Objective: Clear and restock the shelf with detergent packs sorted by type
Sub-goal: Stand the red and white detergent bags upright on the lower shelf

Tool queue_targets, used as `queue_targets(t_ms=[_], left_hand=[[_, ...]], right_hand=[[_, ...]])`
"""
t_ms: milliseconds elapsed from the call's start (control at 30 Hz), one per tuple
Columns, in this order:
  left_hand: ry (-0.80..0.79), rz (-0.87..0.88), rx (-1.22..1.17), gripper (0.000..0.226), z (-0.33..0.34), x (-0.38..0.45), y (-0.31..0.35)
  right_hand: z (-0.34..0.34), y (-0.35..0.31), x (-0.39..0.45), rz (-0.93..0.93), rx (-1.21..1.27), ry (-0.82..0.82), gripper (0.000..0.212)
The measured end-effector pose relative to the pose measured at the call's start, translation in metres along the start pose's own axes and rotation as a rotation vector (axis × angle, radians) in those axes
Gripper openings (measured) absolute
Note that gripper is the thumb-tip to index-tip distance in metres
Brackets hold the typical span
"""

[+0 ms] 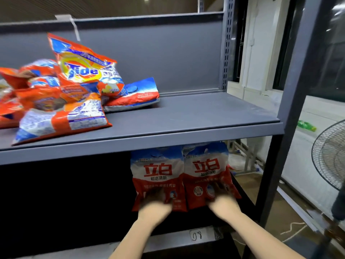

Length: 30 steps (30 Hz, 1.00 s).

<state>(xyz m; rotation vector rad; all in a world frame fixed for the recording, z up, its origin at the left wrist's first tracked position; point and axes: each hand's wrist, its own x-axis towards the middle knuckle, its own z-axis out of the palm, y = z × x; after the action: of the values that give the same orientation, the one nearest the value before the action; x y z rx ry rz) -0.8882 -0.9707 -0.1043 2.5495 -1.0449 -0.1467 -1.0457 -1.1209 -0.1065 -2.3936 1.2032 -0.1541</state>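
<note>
Low in the frame's centre, I have my left hand (155,202) gripping one red-and-white pack (158,171) and my right hand (222,200) gripping its twin (207,165), side by side under the grey shelf (186,118); orange Tide packs (82,71) lie heaped upper left on it.

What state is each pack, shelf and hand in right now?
left hand: grips the left red-and-white pack, low on its front
right hand: grips the right red-and-white pack
left red-and-white pack: upright, below the upper shelf
right red-and-white pack: upright, beside the other
Tide packs: heaped untidily at the shelf's left
red-and-white pack on the shelf: lying flat beside the heap
upper shelf: right half bare
</note>
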Motion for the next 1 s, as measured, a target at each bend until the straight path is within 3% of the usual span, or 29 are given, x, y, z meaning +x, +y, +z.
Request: queue_targets(t_ms=[100, 267, 400, 500, 700, 1000], left_hand=[[0.106, 0.009, 0.056, 0.035, -0.030, -0.024, 0.015], [0.327, 0.068, 0.074, 0.027, -0.081, -0.068, 0.029], [0.506, 0.126, 0.010, 0.028, -0.124, -0.089, 0.041], [0.586, 0.170, -0.061, 0.025, -0.161, -0.097, 0.054], [0.595, 0.202, -0.058, 0.026, -0.230, -0.086, 0.068], [0.532, 0.223, 0.104, 0.041, -0.290, -0.023, 0.061]], right_hand=[[-0.024, -0.014, -0.025, -0.059, 0.003, 0.056, 0.044], [-0.059, -0.034, -0.068, -0.198, -0.004, 0.224, 0.051], [-0.088, -0.055, -0.098, -0.325, 0.126, 0.335, 0.025], [-0.114, -0.079, -0.115, -0.376, 0.205, 0.395, 0.023], [-0.166, -0.127, -0.125, -0.489, 0.246, 0.534, 0.028], [-0.208, -0.184, -0.067, -0.402, 0.228, 0.487, 0.023]])
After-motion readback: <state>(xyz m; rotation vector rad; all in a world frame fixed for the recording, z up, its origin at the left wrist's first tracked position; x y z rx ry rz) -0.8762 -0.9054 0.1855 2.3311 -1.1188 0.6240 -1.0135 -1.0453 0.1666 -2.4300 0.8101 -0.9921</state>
